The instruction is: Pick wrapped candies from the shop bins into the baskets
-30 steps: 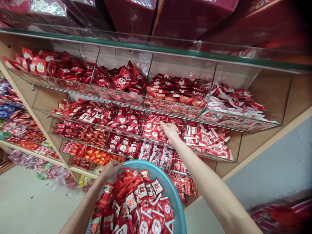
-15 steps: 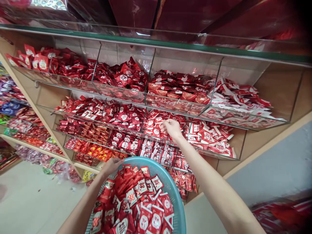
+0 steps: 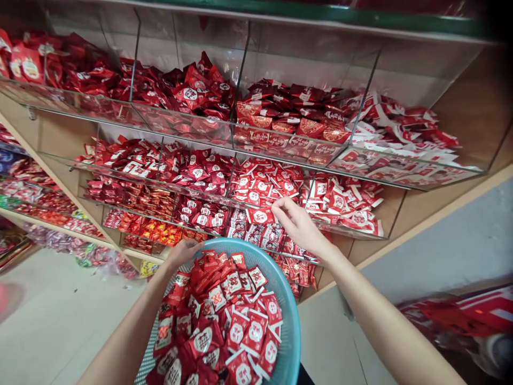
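Observation:
My left hand (image 3: 183,253) is closed over the far left rim of a teal plastic basket (image 3: 292,321). Red and white wrapped sweets (image 3: 237,329) of several designs fill the basket. My right hand (image 3: 298,224) pinches the edge of a small red packet (image 3: 259,216) with a white oval label, just in front of the shelf's clear front panel. Behind it, similar red packets (image 3: 262,184) lie heaped in a middle-row compartment. The fingers under the basket rim are hidden.
Clear dividers split the wooden shelf unit (image 3: 449,198) into compartments. Dark red packets (image 3: 192,88) lie in the upper row, with more sweets (image 3: 260,235) in the lower rows. Red bags (image 3: 452,321) are at the right, above the pale tiled floor (image 3: 100,315).
My right hand has come out of the middle compartment towards me, with a red packet in its fingers. My left hand stays on the basket. The view has tipped downward and closer.

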Tool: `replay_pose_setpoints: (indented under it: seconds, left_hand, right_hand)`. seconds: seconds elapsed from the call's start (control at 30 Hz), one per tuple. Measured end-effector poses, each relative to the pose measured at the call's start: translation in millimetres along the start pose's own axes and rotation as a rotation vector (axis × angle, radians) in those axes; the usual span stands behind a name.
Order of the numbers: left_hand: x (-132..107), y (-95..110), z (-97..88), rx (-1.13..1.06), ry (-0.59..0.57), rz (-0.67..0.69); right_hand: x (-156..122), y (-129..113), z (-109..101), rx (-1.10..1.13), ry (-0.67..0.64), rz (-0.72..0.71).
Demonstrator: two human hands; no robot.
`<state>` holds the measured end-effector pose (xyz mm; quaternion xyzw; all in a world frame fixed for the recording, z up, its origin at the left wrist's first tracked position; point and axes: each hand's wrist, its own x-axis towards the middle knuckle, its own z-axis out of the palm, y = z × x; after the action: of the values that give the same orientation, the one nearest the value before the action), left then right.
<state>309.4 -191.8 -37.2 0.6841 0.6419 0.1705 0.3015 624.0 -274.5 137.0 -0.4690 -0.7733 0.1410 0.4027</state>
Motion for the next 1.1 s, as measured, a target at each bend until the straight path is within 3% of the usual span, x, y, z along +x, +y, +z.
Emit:
replay_pose_setpoints:
  seconds: [0.13, 0.2, 0.27, 0.43, 0.53, 0.87, 1.1]
  left_hand:
    - [1, 0, 2.8, -0.031, 0.007, 0.033]
    - [-1, 1, 2.4, -0.056, 0.011, 0.035]
    - [-3, 4, 1.0, -0.07, 0.011, 0.019]
    - [-7, 11, -2.7, -0.047, -0.009, -0.011]
    - [-8, 13, -3.1, -0.019, -0.009, 0.002]
    - [-7, 12, 1.5, -0.037, -0.013, 0.006]
    - [-5, 6, 2.9, -0.032, -0.003, 0.012]
  right_hand:
    - [-10, 12, 8, 0.266, 0.109, 0.109]
    - [-15, 15, 10, 0.33, 0.075, 0.141]
    - [-22, 15, 13, 0.368, -0.094, 0.165]
    - [-47, 15, 30, 0.442, -0.709, 0.148]
    - [-58, 20, 44, 0.466, -0.881, 0.116]
    - [-65, 33, 64, 0.437, -1.082, 0.133]
    - [-84, 37, 80, 0.193, -1.161, 0.029]
